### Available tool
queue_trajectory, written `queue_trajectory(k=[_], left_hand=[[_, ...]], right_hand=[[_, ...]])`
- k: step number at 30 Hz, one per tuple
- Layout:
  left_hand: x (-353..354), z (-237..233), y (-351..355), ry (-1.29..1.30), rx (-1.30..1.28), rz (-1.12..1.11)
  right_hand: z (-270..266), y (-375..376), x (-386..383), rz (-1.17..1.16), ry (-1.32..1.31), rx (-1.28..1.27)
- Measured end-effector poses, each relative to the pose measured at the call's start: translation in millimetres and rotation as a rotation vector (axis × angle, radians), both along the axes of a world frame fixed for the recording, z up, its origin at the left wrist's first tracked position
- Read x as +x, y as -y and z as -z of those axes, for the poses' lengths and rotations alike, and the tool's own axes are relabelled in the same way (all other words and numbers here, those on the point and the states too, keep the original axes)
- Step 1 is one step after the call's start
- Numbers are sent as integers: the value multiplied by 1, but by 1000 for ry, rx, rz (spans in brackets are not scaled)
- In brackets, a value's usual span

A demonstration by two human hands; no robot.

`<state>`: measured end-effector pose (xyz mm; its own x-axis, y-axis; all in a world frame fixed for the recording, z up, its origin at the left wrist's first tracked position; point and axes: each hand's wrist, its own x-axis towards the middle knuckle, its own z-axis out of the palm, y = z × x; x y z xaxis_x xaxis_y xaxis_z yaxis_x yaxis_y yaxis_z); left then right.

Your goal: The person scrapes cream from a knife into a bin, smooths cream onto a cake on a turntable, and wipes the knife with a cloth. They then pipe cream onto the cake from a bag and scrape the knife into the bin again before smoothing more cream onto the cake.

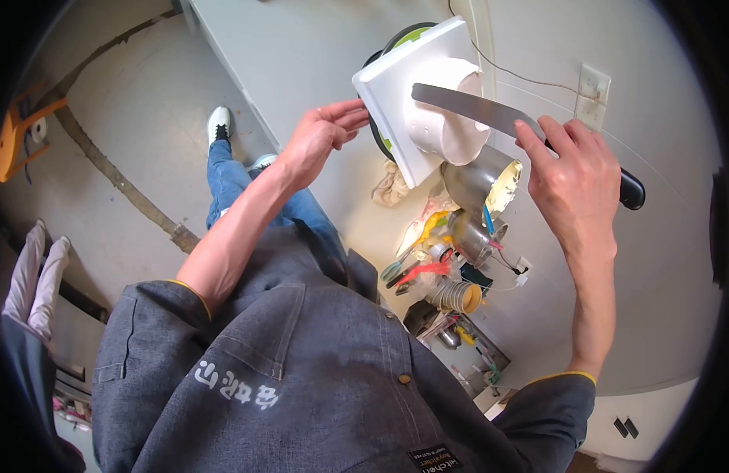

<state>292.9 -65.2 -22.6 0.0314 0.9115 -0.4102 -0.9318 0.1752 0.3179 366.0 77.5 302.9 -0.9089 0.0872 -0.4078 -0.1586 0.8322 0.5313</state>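
Observation:
A white frosted cake (447, 114) stands on a square white board (392, 118), which rests on a round turntable (412, 38) with green and black showing at its edge. My right hand (573, 169) grips a long metal spatula (475, 106) near its black handle, and the blade lies across the cake. At the board's near left edge is my left hand (325, 134), fingers extended and apart, its fingertips by the turntable rim. Whether those fingertips touch the rim I cannot tell.
Beside the cake is a metal bowl (471, 180) with cream on its rim. Farther along the table (309, 71) are a crumpled cloth (390, 186), a second metal bowl (468, 238), stacked rings (453, 297) and several tools. Another person's legs (35, 276) show at left.

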Motion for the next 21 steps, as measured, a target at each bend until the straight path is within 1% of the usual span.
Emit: queue_trajectory(k=[4, 12, 15, 21], left_hand=[[4, -5, 3, 18, -11, -9], [-1, -3, -1, -17, 4, -51], [2, 0, 0, -2, 2, -33], [13, -4, 8, -7, -16, 105]], right_hand=[[4, -4, 0, -11, 101, -45], [17, -14, -1, -31, 58, -13], [18, -22, -4, -6, 62, 21], [17, -27, -10, 55, 99, 70]])
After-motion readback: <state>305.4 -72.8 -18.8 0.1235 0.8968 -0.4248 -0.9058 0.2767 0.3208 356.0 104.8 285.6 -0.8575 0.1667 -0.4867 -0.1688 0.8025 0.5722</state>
